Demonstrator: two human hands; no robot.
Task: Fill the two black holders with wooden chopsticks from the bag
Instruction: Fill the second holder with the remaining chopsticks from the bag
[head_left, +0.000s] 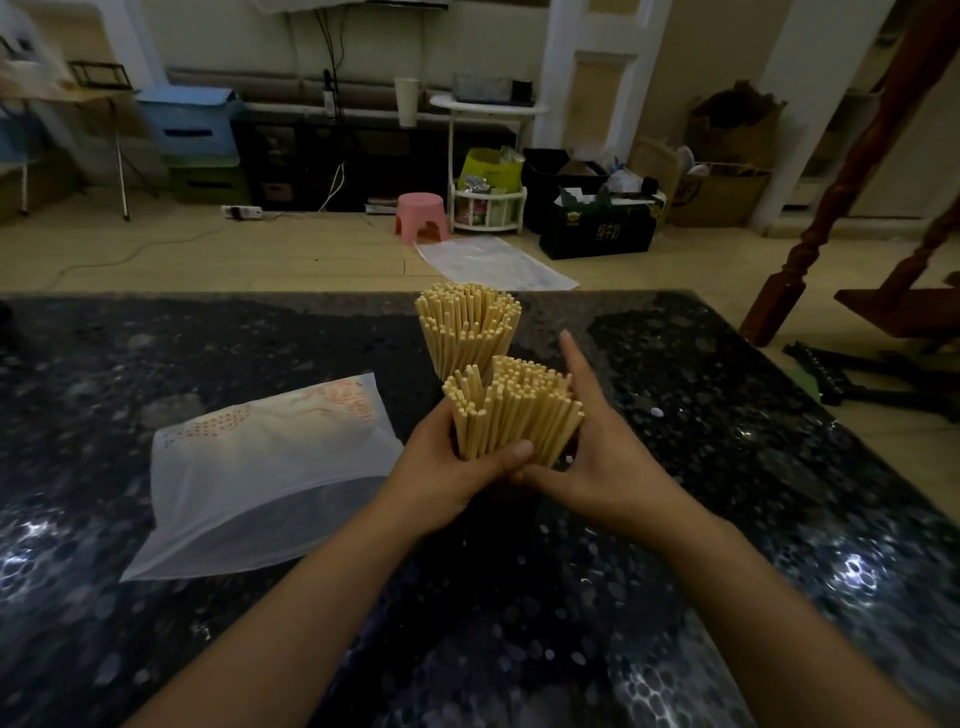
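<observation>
On the dark speckled table (675, 364), the left hand (447, 467) grips the near bundle of chopsticks (511, 410), thumb curled across its front, while the right hand (587, 447) presses against its right side with fingers straight. A second bundle (467, 327) stands upright just beyond (both holders are hidden from view), and the flat white bag (260, 473) lies to the left.

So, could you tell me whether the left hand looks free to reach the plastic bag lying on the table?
Probably not at once: the left hand grips the near bundle of chopsticks. The bag lies flat just to its left with nothing between.
</observation>
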